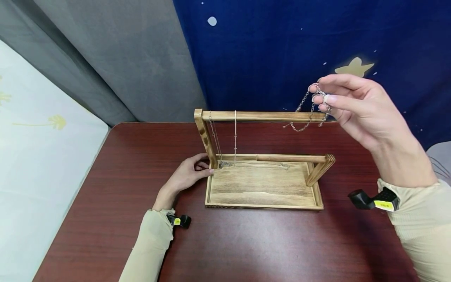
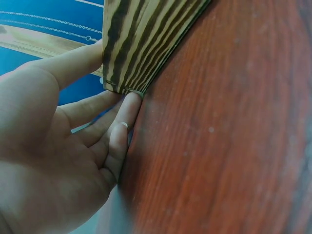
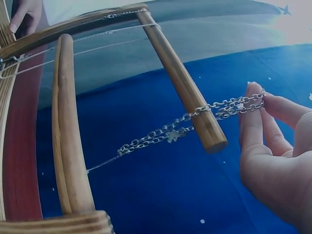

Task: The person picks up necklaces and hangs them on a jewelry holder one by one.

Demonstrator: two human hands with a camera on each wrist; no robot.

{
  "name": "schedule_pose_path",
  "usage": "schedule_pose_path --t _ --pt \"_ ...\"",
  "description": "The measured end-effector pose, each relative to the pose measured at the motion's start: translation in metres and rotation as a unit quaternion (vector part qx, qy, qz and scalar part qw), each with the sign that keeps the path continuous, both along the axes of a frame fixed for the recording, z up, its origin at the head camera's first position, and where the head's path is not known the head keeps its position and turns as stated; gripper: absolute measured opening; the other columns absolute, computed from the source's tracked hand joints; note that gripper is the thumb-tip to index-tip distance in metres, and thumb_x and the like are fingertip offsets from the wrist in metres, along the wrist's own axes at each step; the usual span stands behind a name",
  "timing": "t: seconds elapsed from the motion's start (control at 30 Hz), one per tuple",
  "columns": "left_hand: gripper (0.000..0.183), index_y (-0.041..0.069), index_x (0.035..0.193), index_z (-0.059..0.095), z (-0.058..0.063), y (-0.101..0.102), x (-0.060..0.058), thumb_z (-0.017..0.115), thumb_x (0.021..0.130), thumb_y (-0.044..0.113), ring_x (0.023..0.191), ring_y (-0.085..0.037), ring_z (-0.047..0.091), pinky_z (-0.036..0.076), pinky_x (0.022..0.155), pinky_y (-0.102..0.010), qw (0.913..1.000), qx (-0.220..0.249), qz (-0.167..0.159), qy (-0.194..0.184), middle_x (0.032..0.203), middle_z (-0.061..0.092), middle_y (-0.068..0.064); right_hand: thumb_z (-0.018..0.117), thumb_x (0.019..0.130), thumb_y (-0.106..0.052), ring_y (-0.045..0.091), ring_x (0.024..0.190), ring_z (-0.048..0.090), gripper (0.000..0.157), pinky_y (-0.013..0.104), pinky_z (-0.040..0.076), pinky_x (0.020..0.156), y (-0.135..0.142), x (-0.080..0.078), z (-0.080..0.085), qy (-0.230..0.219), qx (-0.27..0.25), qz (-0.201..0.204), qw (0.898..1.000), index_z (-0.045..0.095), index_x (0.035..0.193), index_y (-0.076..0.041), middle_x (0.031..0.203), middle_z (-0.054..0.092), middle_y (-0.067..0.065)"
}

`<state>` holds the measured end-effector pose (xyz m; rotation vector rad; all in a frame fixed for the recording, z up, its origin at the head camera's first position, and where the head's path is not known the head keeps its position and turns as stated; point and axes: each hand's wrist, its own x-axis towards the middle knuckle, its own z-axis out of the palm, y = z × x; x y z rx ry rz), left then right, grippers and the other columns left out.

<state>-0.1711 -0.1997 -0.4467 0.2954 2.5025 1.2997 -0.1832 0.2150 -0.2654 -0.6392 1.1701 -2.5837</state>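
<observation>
Chain (image 3: 214,105) in right hand (image 1: 370,107), looped round upper bar (image 1: 264,116).

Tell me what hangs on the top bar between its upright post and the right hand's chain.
Two thin chains, both nearer the post; the head view shows this.

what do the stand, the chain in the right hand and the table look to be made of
Stand: wood, perhaps varnished; dark grain stripes and a slight sheen show.
Chain: silver-coloured metal, seemingly polished; its linked rings shine, though which metal is unclear.
Table: reddish-brown wood or a wood-look laminate, glossy; its surface has streaky grain and reflects light.
</observation>
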Motion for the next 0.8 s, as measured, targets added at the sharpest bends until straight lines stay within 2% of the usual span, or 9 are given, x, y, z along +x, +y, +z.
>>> schedule_pose_path --t 0.43,0.8 --pt "0.064 0.003 0.146 0.046 0.000 -0.001 0.001 0.073 0.092 0.025 0.094 -0.021 0.065 0.050 0.084 -0.035 1.0000 0.003 -0.003 0.007 0.109 0.069 -0.012 0.041 0.092 0.028 0.035 0.101 0.069 0.036 0.032 0.054 0.087 -0.019 0.002 0.001 0.017 0.030 0.008 0.999 0.063 0.117 0.017 0.110 0.068 0.028" --pt "0.064 0.003 0.146 0.046 0.000 -0.001 0.002 0.073 0.092 0.025 0.094 -0.020 0.065 0.050 0.084 -0.036 1.0000 -0.002 -0.001 0.009 0.109 0.069 -0.011 0.042 0.090 0.029 0.036 0.108 0.067 0.038 0.035 0.053 0.091 -0.028 0.003 0.004 0.033 0.065 0.020 0.997 0.062 0.120 0.016 0.121 0.064 0.029"
